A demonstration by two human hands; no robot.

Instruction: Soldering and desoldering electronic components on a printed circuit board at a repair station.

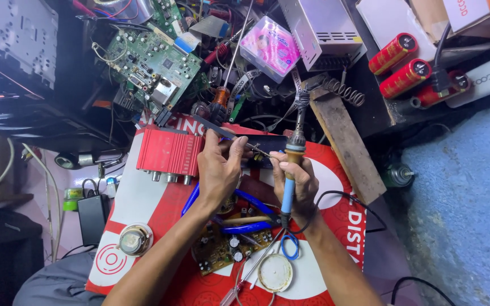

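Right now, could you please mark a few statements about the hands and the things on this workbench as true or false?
1. The right hand holds a blue-handled soldering iron. True.
2. The left hand rests flat on the green circuit board. False: it pinches a thin tool by the red metal box.
3. Three red cylinders lie at upper right. True.
4. The small round speaker sits on the wooden plank. False: it lies on the red and white mat.
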